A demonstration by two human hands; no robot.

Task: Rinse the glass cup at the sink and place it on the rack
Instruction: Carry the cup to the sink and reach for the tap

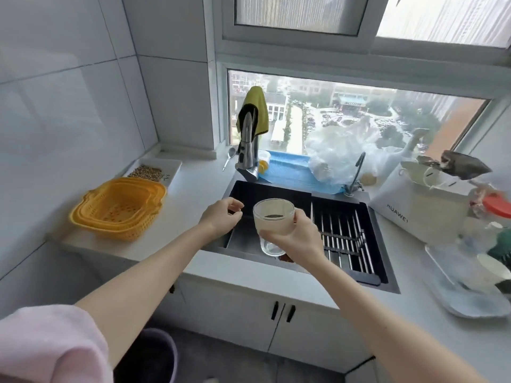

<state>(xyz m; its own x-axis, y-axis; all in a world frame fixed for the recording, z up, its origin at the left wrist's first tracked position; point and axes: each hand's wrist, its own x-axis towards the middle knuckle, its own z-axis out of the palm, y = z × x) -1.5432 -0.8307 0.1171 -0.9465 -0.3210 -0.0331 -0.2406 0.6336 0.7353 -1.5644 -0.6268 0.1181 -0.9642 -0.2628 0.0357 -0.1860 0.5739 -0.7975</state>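
Note:
My right hand point(300, 237) grips a clear glass cup point(272, 219) from its right side, holding it upright over the middle of the dark sink point(243, 189). Something dark lies inside the cup. My left hand point(221, 218) hovers just left of the cup above the sink basin, fingers loosely curled and holding nothing. The metal roll-up rack point(345, 236) covers the right half of the sink, right beside the cup. The steel faucet point(247, 150) stands at the sink's back left corner, with a yellow-green cloth point(257, 106) draped over it.
Stacked yellow baskets point(119, 208) sit on the counter at left, a white tray of seeds point(150, 171) behind them. A white paper bag point(417, 205), plastic bags point(343, 153) and a dish tray point(470, 299) crowd the right counter. A small second tap point(355, 175) stands behind the rack.

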